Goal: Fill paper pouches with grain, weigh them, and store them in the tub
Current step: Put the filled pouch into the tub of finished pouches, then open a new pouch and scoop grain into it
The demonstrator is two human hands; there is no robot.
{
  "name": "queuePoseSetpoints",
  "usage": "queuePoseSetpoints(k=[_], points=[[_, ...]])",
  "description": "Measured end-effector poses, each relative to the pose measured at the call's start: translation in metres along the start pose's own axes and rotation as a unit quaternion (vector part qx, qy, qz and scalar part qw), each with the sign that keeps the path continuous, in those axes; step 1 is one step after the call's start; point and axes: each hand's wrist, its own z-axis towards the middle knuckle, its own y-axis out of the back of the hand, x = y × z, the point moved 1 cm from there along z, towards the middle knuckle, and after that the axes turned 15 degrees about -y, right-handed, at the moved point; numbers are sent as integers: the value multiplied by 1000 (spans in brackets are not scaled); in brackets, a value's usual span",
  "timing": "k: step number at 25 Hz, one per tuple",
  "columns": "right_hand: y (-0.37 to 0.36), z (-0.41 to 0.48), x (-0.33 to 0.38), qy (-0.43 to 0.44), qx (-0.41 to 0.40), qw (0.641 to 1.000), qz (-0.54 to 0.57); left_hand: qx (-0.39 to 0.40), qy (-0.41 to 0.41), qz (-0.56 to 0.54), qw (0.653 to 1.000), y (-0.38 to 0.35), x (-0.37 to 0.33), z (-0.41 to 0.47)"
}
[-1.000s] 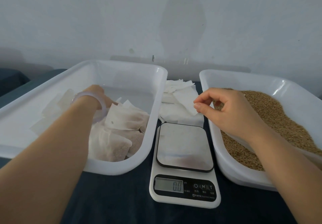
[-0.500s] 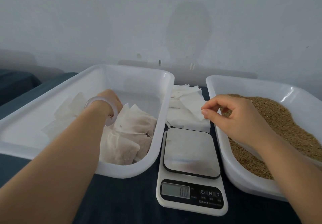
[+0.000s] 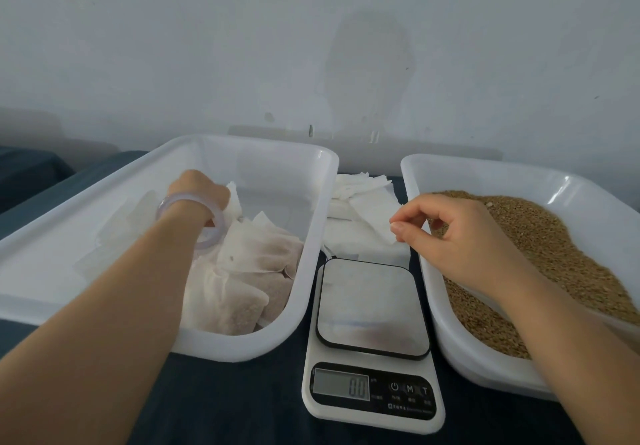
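My left hand reaches into the white storage tub at the left, resting on the filled paper pouches. Its fingers are hidden behind the wrist, against an upturned pouch edge. My right hand hovers between the tubs, thumb and forefinger pinching the corner of the top empty pouch on the pile behind the scale. The digital scale has a bare platform and shows 0.0. Brown grain fills the right tub.
Both tubs and the scale stand on a dark blue cloth. A pale wall rises close behind. A bangle circles my left wrist. The scale sits tight between the two tub walls.
My left hand has stayed among the filled pouches, shifting slightly farther back. My right hand has settled onto the corner of the top empty pouch.
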Motion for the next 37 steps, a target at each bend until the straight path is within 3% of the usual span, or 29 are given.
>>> queuePoseSetpoints(k=[3, 5, 7, 10, 13, 15, 16, 18, 20, 22, 26, 29, 31, 34, 37], points=[[0, 1, 0, -1, 3, 1000, -3, 19, 39, 0, 999, 10, 13, 8], [0, 1, 0, -2, 5, 1000, 0, 7, 101, -102, 990, 18, 28, 8], [0, 1, 0, 3, 4, 1000, -1, 25, 117, -14, 993, 28, 40, 4], [0, 0, 1, 6, 3, 1000, -1, -29, 143, 16, 989, 24, 58, 0], [1, 0, 1, 11, 1, 1000, -3, -87, 76, 75, 990, 24, 50, 8], [0, 1, 0, 10, -1, 1000, -6, -126, -21, 93, 987, 25, 23, 7], [0, 2, 0, 10, -3, 1000, -6, -121, -90, 62, 987, 24, 5, 6], [0, 2, -1, 8, -11, 1000, -4, -29, -178, -73, 981, 15, -33, -3], [1, 3, -3, -3, -24, 1000, -8, 107, -173, -183, 962, 1, -64, -16], [2, 7, -9, -34, -40, 998, -23, 171, -148, -228, 947, -16, -77, -21], [2, 17, -18, -100, -46, 991, -75, 156, -120, -223, 955, -31, -86, -25], [-2, 21, -12, -94, -34, 985, -139, 122, -135, -173, 968, -35, -92, -27], [-4, 29, -4, -69, -7, 964, -256, 107, -134, -153, 973, -38, -97, -25], [-15, 52, 9, -69, 84, 903, -416, 86, -124, -149, 977, -42, -104, -22], [-45, 74, 14, -57, 120, 838, -529, 51, -126, -139, 981, -50, -104, -22]])
